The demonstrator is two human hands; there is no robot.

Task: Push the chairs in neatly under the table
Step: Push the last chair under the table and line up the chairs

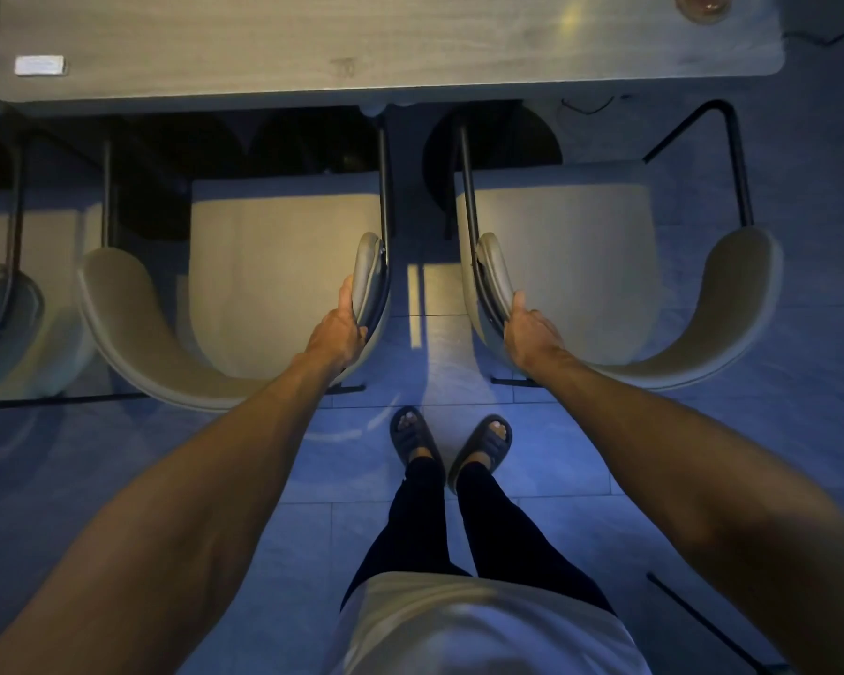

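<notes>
My left fingers [360, 331] are clamped on the curved back of the left chair [283, 265], my right fingers [510, 327] on the right chair [556, 246]; the worktop [361, 41] lies beyond them.

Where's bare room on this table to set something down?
The tabletop is bare between the white block at left and the round thing far right. Crowded below: the left chair and right chair leave a narrow gap.

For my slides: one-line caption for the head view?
Chair tidying: left hand grips the middle chair, right hand the right chair, both facing the wooden table.
</notes>
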